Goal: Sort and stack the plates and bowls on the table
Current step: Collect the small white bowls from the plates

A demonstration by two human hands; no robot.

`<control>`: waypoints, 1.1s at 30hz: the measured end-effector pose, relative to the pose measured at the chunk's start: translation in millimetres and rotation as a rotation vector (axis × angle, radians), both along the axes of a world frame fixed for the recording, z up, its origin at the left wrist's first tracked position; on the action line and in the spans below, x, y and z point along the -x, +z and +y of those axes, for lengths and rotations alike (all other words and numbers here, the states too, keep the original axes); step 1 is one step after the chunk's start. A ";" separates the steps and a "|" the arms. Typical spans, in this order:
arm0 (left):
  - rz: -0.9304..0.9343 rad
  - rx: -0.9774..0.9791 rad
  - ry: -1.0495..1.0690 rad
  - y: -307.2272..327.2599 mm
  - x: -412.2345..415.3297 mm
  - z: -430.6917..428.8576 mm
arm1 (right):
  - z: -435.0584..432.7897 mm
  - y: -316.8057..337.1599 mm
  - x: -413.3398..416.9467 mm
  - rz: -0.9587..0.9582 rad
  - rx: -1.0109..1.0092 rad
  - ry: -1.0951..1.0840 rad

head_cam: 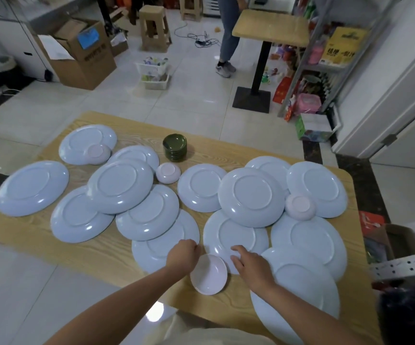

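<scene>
The pink bowl [208,273] sits upright and empty near the counter [97,247] edge; left hand [182,255] clenched beside it, right hand [252,267] released, fingers spread on a plate [228,235].

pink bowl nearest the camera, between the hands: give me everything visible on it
The pink bowl is small, round, pale pink and smooth, glossy like melamine or ceramic. It sits open side up, tilted slightly, empty, near the table front edge. It looks to overlap the rim of a blue plate lying bottom up. The left hand is at its upper left rim, the right hand just to its right on the plate; actual contact with either is unclear.
</scene>
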State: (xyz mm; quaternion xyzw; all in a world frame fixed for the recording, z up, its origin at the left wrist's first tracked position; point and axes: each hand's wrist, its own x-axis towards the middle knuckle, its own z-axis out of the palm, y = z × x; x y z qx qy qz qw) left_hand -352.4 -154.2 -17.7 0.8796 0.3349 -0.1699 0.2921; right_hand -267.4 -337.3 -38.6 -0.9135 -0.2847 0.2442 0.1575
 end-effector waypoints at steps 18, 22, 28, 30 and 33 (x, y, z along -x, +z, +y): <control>-0.114 -0.232 -0.457 7.2 -116.3 15.6 | -59.0 41.9 -149.2 -0.304 0.286 -0.371; -0.113 -0.247 -0.512 2.4 -133.7 15.1 | -46.8 37.3 -164.0 -0.306 0.312 -0.311; -0.113 -0.251 -0.540 -10.0 -143.0 21.7 | -41.8 28.2 -180.8 -0.334 0.367 -0.281; -0.108 -0.241 -0.536 -13.9 -142.7 23.5 | -43.0 24.0 -184.0 -0.336 0.378 -0.290; -0.114 -0.233 -0.546 -18.5 -142.2 24.3 | -44.0 20.1 -187.2 -0.328 0.396 -0.293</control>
